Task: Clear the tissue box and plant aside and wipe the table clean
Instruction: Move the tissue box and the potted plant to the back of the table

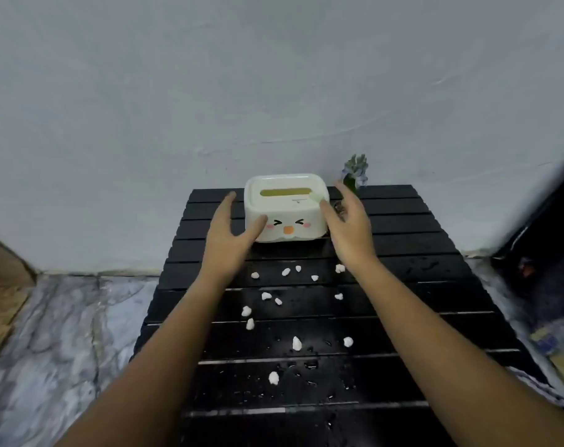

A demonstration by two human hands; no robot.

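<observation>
Wet black table [403,317] with white scraps [296,342], both hands [290,233] spread flanking tissue box [287,209].

1. The tissue box [286,208] sits on the tabletop [403,285] near its far edge, by the wall [274,75].
2. The plant [355,171] stands behind and right of it.
3. The hands flank the box: left hand [232,233], right hand [348,227].
4. Scattered bits [296,342] lie nearer.

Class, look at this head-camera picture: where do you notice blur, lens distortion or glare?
Head view: the wide lens bows the black slatted table edges and wall line; the dark object at far right is smeared; wet droplets glint on the slats; the tissue box stays fairly sharp.
</observation>
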